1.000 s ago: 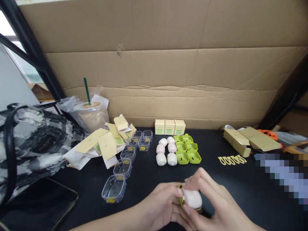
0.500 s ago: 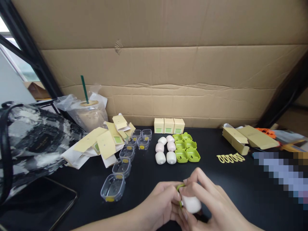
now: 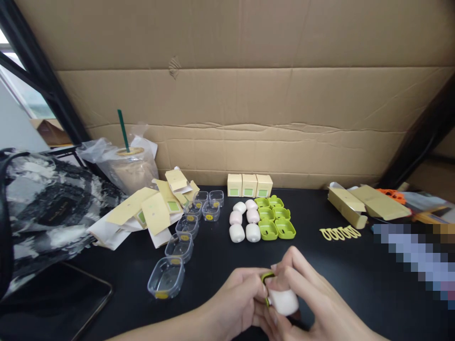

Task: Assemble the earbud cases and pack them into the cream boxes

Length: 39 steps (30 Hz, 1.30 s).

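Both of my hands are together at the lower middle of the head view. My left hand [image 3: 240, 298] pinches a green cover [image 3: 265, 279], of which only a thin curved edge shows. In my right hand [image 3: 309, 293] is a glossy white rounded case [image 3: 285, 303], shaped like an earbud case, its left side against the green cover. My fingers hide much of where the two meet. Beyond the hands stand several white and pinkish rounded cases [image 3: 237, 233] in two columns. Right beside them are several green covers [image 3: 286, 229], also in columns.
Clear plastic boxes [image 3: 166, 279] run in a line at left. Opened cartons [image 3: 156, 213], a bagged drink [image 3: 131, 166], a bag [image 3: 60, 203] and a dark tablet [image 3: 53, 298] lie farther left. Three small boxes [image 3: 249, 185] stand at the back; yellow loops [image 3: 340, 233] lie right.
The view has shifted very slightly. Both hands keep almost the same hold, and the white case sits a touch farther right and lower.
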### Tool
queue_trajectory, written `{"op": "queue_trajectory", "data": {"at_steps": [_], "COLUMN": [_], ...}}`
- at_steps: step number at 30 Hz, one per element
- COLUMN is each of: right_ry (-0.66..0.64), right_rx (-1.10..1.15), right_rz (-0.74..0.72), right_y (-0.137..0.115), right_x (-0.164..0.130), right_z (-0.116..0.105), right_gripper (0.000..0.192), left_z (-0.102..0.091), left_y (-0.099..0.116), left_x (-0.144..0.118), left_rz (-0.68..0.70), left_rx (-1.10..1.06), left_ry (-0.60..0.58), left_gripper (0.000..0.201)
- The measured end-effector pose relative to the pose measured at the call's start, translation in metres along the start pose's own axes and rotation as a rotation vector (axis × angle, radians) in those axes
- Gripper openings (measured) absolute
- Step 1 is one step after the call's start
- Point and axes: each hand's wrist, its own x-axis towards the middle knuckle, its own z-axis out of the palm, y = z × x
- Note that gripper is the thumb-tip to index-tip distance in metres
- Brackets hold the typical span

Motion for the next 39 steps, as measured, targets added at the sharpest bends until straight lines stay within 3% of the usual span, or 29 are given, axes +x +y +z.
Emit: {"op": "queue_trajectory", "data": {"at_steps": [12, 21, 31, 33, 37, 39], "right_ry": [-0.04, -0.205, -0.216, -0.208, -0.162, -0.121], "right_rx": [0.039, 0.127, 0.082, 0.106, 0.228, 0.284], "right_rz": [0.029, 0.146, 0.147, 0.143, 0.103, 0.131], "right_y": [0.0, -0.003, -0.002, 0.003, 0.017, 0.022], "right_x": [0.001, 0.007, 0.004, 0.003, 0.002, 0.002], "right_z": [0.001, -0.01, -0.007, -0.006, -0.007, -0.008], "right_gripper": [0.025, 0.017, 0.013, 0.021, 0.059, 0.061], "left_z": [0.0, -0.003, -0.001, -0.003, -0.008, -0.01], "left_y": [0.001, -0.002, 0.0, -0.001, -0.002, -0.001], "left_x": [0.002, 0.001, 0.001, 0.0, 0.001, 0.001], "left_rz": [0.005, -0.015, -0.051, -0.05, -0.044, -0.025], "left_rx": [0.005, 0.003, 0.049, 0.021, -0.035, -0.047], "left_ry": [-0.016, 0.016, 0.031, 0.032, -0.002, -0.015], "left_gripper": [0.032, 0.023, 0.027, 0.032, 0.042, 0.044]}}
